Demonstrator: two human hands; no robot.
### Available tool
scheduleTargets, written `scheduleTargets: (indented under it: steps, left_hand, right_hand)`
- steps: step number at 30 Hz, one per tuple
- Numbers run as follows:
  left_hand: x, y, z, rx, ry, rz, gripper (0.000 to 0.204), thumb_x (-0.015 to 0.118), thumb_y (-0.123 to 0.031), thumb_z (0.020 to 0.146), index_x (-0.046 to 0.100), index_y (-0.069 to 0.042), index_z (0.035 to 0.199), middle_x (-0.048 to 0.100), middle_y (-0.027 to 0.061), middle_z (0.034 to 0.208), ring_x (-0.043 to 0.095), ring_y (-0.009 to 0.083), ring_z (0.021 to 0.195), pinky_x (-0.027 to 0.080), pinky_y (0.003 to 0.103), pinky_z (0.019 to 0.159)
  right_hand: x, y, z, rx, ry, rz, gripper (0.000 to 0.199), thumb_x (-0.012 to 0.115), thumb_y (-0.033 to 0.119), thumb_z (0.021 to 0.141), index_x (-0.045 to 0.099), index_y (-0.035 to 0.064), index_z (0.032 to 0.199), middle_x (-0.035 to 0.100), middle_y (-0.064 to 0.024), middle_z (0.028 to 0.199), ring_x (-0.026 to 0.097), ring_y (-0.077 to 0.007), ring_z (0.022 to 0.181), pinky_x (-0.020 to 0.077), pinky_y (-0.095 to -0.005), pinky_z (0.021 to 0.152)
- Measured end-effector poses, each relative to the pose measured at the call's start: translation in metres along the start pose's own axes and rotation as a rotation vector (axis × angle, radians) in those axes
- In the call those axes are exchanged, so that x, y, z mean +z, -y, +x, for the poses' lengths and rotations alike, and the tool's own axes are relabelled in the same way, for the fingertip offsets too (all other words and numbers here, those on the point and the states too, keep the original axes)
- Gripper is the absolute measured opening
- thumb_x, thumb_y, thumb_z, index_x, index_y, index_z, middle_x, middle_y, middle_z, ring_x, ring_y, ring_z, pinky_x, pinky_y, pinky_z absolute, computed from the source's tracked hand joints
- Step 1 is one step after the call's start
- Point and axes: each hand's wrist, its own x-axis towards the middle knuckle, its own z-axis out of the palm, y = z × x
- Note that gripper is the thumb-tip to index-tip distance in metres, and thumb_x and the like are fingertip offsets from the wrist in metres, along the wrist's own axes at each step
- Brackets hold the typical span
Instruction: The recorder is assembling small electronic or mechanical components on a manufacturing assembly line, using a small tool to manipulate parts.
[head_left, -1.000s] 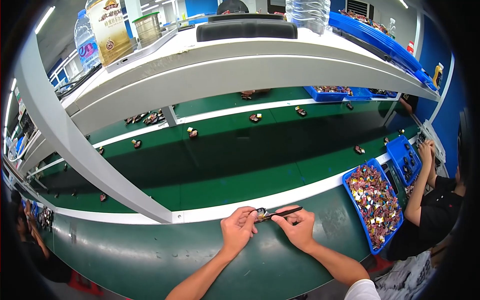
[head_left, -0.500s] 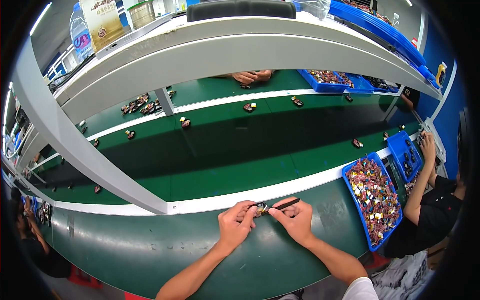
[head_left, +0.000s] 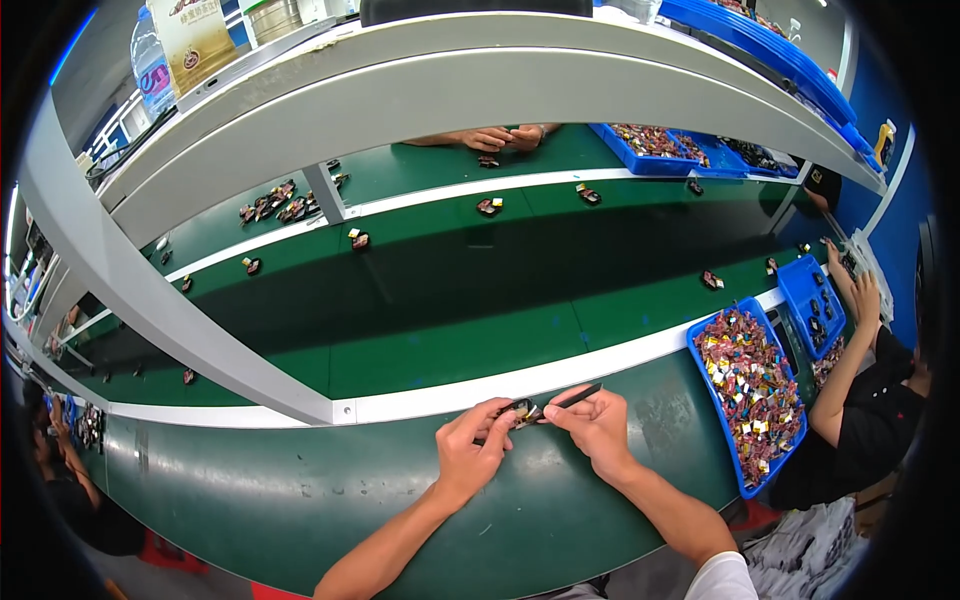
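My left hand (head_left: 474, 446) pinches a small black rounded casing (head_left: 524, 409) with light and metallic parts inside, just above the near green tabletop. Between the fingers of my right hand (head_left: 598, 430) is a slim black stick-like tool (head_left: 578, 396). Its back end points up to the right; its working end is at or beside the casing, partly hidden by my fingertips. Whether the tool touches the parts inside is too small to tell.
A blue tray (head_left: 741, 484) of small wired parts stands to my right, with a smaller blue tray (head_left: 797, 283) behind it near a co-worker's hands (head_left: 858, 290). Ahead, a green conveyor belt (head_left: 450, 345) carries spaced casings. A grey frame (head_left: 460, 90) crosses above; another person's hands (head_left: 500, 138) are beyond.
My right hand has turned slightly, and the tool now sits lower in its fingers. Casings on the belt have shifted a little left. The right co-worker's hands have moved apart.
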Motion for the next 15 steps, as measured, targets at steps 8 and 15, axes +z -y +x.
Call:
scheduleTargets:
  steps: [8, 15]
  left_hand:
    - [0.0026, 0.0065, -0.0013, 0.146, -0.033, 0.123, 0.017, 0.069, 0.002, 0.091, 0.069, 0.006, 0.107, 0.074, 0.0121, 0.083, 0.069, 0.0130, 0.060, 0.052, 0.023, 0.047]
    - [0.0030, 0.0093, 0.0013, 0.406, -0.035, 0.294, 0.017, 0.070, 0.003, 0.090, 0.069, 0.005, 0.107, 0.074, 0.0118, 0.084, 0.070, 0.0126, 0.060, 0.052, 0.023, 0.047]
  right_hand:
    - [0.0001, -0.0019, -0.0006, 0.017, -0.012, -0.016, 0.010, 0.072, -0.004, 0.088, 0.067, -0.0069, 0.096, 0.074, -0.0157, 0.090, 0.073, -0.0173, 0.085, 0.0579, -0.0243, 0.076]
    - [0.0001, -0.0048, -0.0004, -0.033, -0.012, 0.014, 0.009, 0.071, -0.005, 0.089, 0.067, -0.0070, 0.096, 0.074, -0.0154, 0.091, 0.073, -0.0179, 0.085, 0.0585, -0.0252, 0.076]
